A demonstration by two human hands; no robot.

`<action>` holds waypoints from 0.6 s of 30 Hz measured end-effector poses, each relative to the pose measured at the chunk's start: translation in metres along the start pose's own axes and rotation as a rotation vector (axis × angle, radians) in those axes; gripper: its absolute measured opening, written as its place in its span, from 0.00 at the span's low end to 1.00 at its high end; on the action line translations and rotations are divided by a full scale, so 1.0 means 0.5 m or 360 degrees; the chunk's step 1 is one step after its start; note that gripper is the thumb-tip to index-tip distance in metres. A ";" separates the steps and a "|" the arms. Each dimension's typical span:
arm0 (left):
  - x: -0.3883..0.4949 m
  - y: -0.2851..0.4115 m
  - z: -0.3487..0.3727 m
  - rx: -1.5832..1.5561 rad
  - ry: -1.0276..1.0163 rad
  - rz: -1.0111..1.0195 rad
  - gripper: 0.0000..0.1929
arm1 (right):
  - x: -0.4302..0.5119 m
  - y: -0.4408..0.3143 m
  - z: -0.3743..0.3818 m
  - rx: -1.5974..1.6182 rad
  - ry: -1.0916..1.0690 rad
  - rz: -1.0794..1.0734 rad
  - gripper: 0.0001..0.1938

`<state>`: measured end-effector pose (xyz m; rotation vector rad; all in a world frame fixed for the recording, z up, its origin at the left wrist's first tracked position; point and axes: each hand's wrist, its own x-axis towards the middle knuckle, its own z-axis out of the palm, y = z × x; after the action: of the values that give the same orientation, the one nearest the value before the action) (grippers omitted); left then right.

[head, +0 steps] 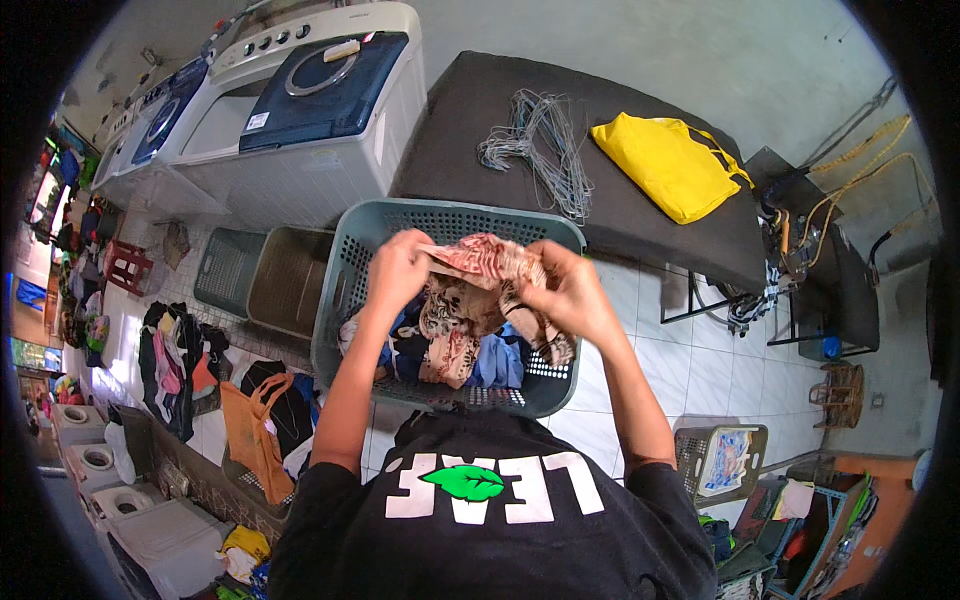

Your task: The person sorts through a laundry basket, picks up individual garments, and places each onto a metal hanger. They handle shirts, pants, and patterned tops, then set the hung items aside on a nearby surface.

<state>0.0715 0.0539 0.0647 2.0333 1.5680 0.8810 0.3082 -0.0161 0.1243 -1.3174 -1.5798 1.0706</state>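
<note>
Between my two hands a patterned red-and-beige cloth garment [480, 256] is stretched over a large green-grey plastic laundry basket [450, 205]. My left hand [403, 271] pinches its end on the left side of the view. On the right, my right hand [562, 289] grips the gathered other part, slightly blurred; some of the cloth hangs below it. Beneath, in the basket, lie a beige patterned cloth [448, 356], a blue cloth [498, 362] and dark blue pieces. The lower folds of the held garment cannot be told apart from the clothes under it.
Behind the basket stands a dark padded table [622, 97] with a bundle of wire hangers [547, 150] and a yellow bag [667, 165]. Twin-tub washing machines [300, 135] line the wall at left. Empty baskets [289, 281], clothes piles [176, 360] and an orange bag [255, 427] are on the left.
</note>
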 end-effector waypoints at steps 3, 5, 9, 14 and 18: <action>0.029 0.045 -0.091 -0.0194 0.0561 0.0314 0.11 | -0.022 0.054 -0.007 -0.0864 0.0305 -0.0220 0.15; 0.019 0.102 -0.144 -0.0031 0.0808 0.0571 0.12 | -0.021 0.113 -0.023 -0.1116 0.0421 -0.0065 0.17; 0.033 0.102 -0.157 -0.0019 0.1096 0.0356 0.09 | -0.040 0.172 -0.062 -0.0629 -0.0106 0.0335 0.18; 0.012 -0.031 -0.016 -0.0275 0.0545 -0.0124 0.06 | 0.000 0.232 -0.121 -0.0117 -0.0913 0.0180 0.11; -0.088 -0.114 0.203 -0.0622 0.0105 -0.0543 0.04 | 0.173 0.357 -0.193 -0.0414 -0.1254 0.0177 0.14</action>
<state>0.0966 0.0320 -0.0552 1.4305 1.5680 1.0300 0.4428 0.0979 -0.0081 -1.2214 -2.2975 1.6215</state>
